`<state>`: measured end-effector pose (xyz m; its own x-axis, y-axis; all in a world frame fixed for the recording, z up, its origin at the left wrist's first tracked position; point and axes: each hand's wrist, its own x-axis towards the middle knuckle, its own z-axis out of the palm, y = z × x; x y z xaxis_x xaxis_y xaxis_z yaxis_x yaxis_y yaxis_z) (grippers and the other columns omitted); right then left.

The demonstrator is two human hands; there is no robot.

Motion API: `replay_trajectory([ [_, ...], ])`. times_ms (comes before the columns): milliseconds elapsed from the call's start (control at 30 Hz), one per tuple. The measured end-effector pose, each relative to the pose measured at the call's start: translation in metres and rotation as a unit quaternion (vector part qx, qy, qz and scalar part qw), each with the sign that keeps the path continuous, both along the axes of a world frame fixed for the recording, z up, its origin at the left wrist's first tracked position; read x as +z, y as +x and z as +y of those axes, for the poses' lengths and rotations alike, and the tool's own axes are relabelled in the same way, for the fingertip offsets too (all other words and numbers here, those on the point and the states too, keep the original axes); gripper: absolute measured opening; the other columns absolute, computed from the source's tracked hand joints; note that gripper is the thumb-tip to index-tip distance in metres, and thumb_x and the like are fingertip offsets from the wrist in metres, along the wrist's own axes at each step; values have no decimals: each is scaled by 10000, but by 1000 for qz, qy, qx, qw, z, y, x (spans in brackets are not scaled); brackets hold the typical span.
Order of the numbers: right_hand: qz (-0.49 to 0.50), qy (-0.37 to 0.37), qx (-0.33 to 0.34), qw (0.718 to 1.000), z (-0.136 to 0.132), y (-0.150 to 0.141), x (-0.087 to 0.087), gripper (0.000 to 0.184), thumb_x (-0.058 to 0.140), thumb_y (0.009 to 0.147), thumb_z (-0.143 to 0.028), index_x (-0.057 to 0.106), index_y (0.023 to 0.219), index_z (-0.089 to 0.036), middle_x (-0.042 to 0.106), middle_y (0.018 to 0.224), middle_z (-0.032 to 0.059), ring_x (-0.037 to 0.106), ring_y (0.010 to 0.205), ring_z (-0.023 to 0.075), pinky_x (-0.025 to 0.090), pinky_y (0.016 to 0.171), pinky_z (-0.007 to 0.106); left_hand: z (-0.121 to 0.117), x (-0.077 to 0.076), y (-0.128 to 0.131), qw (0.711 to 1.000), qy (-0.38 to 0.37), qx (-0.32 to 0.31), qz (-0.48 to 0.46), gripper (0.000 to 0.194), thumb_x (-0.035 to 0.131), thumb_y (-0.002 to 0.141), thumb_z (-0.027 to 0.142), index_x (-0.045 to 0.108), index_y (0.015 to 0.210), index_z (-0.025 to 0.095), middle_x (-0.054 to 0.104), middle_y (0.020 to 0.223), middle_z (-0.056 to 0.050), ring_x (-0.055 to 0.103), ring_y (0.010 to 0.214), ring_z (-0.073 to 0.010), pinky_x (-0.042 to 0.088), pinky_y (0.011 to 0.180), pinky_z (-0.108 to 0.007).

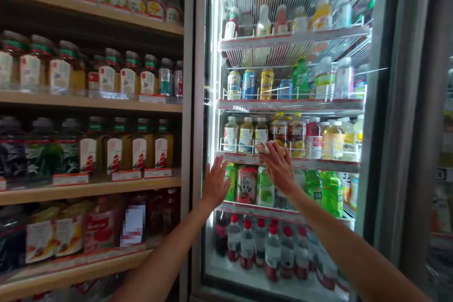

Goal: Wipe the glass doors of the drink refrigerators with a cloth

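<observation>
Head view: the right hand pinches a small white cloth on the glass door of a drinks fridge. The left hand is spread flat on the glass, maybe to steady the body. Bottles stand in rows inside. Jars fill wooden shelves beside the fridge.

Left hand flat on fridge glass door; right hand holding small white cloth against the glass, bottles on wire shelves behind.
</observation>
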<state>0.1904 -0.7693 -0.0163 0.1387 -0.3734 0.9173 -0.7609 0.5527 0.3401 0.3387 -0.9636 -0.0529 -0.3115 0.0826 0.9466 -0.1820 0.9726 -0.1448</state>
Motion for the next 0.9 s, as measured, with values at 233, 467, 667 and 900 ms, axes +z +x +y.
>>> replay_trajectory([
  [233,48,89,64,993,12,-4,-59,357,501,825,-222,540,1179,-242,357,1425,76,215,1360,214,212,1084,447,92,-29,-54,970,44,-239,-1,567,328,872,152,155,1410,191,284,1449,-106,242,1348,-174,336,1069,-385],
  [467,54,92,14,994,104,-44,-53,477,475,832,-219,412,1301,-278,276,1464,78,229,1356,231,130,1097,514,146,-20,-106,987,53,-126,81,559,421,857,233,248,1382,152,285,1444,-139,156,1371,-254,287,1066,-494],
  [667,-1,-57,-28,998,118,-71,-34,571,446,856,-281,243,1389,-305,232,1482,58,220,1359,232,113,1097,507,166,-9,-132,990,-75,-106,53,491,409,834,236,380,1313,131,362,1410,-110,163,1370,-240,232,1091,-465],
  [900,-10,-61,-37,997,113,-71,-35,587,433,857,-276,213,1399,-318,236,1482,36,232,1355,224,106,1103,494,26,9,-70,990,-15,-44,134,488,343,844,174,360,1332,172,291,1445,-117,127,1378,-242,205,1092,-480],
])
